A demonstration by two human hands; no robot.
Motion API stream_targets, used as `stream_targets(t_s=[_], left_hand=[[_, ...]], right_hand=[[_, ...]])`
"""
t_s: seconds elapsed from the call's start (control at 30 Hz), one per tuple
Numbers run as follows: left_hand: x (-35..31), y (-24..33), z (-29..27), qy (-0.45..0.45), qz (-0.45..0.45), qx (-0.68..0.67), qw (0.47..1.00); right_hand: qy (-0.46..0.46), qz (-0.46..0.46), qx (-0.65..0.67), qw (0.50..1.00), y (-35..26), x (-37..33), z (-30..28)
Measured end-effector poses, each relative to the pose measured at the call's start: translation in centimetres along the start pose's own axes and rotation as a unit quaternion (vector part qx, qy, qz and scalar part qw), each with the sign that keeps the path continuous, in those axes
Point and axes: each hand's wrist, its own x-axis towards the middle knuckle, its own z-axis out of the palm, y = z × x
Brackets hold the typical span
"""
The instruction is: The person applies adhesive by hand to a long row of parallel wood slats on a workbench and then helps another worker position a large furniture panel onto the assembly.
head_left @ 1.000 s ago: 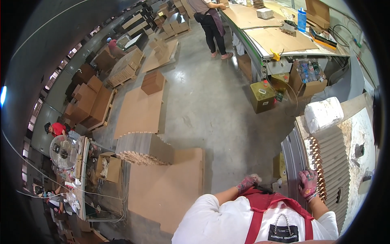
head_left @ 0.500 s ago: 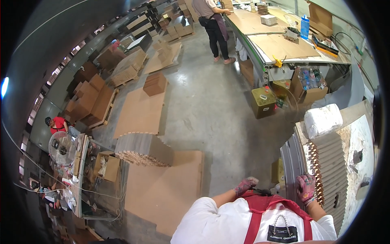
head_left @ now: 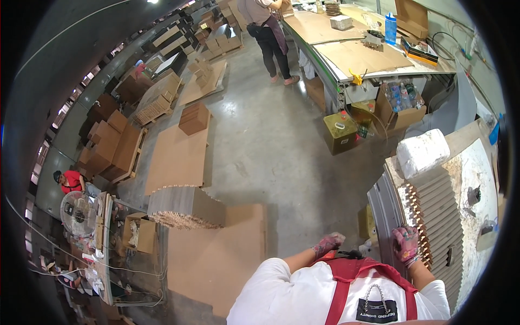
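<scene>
Both my hands wear pink patterned gloves. My right hand (head_left: pixel 405 245) has its fingers curled over the grey long strips (head_left: pixel 383 208) at the near side of the worktable on my right. Beside it lies a row of nested grey angled strips (head_left: pixel 437 203) with brown ends. My left hand (head_left: pixel 329 245) is held in front of my red apron (head_left: pixel 355 268), apart from the table. Its fingers are curled in, and whatever they hold, if anything, is hidden. A white wrapped block (head_left: pixel 423 153) sits at the far end of the strips.
A stack of grey strips (head_left: pixel 187 207) stands on flat cardboard (head_left: pixel 216 265) to my left. Yellow-green tins (head_left: pixel 340 132) and a box of bottles (head_left: pixel 400 104) stand by the far workbench (head_left: pixel 379 58). A co-worker (head_left: pixel 266 38) stands there; another person (head_left: pixel 70 181) is beside a fan (head_left: pixel 78 214).
The whole view has swung slightly, so the surroundings sit further left. My right hand stays at the strips, its fingers a little more bunched. My left hand is almost unchanged.
</scene>
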Motion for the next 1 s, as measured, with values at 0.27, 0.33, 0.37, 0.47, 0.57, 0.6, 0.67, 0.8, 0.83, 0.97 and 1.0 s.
stream_targets(t_s=[0.27, 0.33, 0.37, 0.47, 0.57, 0.6, 0.67, 0.8, 0.83, 0.97, 1.0], left_hand=[[1.0, -3.2, -3.4, -0.003, -0.069, 0.002, 0.998], [1.2, -3.3, -3.3, -0.009, -0.054, 0.007, 0.998], [1.3, -3.4, -3.2, -0.014, -0.039, 0.013, 0.999], [1.6, -4.4, -3.5, -0.015, -0.031, 0.023, 0.999], [1.0, -3.2, -2.1, 0.020, -0.039, 0.078, 0.996], [1.1, -2.6, -1.8, 0.018, -0.037, 0.082, 0.996], [1.2, -1.6, -1.7, -0.064, -0.043, 0.059, 0.995], [4.7, -5.5, -4.3, -0.205, 0.063, 0.036, 0.976], [3.4, -3.0, -2.8, -0.205, 0.050, 0.029, 0.977], [2.7, -2.2, -3.8, -0.242, 0.014, 0.057, 0.968], [3.3, -2.8, -4.3, -0.244, 0.017, 0.057, 0.968]], right_hand=[[-0.037, 0.017, 0.000, 0.999, -0.2, 0.0, -0.4], [-0.039, 0.015, -0.030, 0.999, 0.1, -0.2, 0.1], [-0.036, 0.012, -0.024, 0.999, 0.2, -0.4, 0.2], [-0.043, 0.021, -0.019, 0.999, -0.4, 0.0, -0.7], [-0.025, 0.015, -0.020, 0.999, -0.3, 0.0, -0.1], [-0.021, 0.017, -0.020, 0.999, 0.0, -0.1, 0.2], [-0.029, 0.025, -0.022, 0.999, 0.3, -0.3, 0.7], [-0.058, 0.038, -0.019, 0.997, -0.7, 0.2, -1.1], [-0.036, 0.034, -0.014, 0.999, -0.7, 0.1, -1.1], [-0.023, 0.023, -0.012, 0.999, -1.0, 0.3, -0.9], [-0.035, 0.031, -0.014, 0.999, -0.9, 0.2, -0.9]])
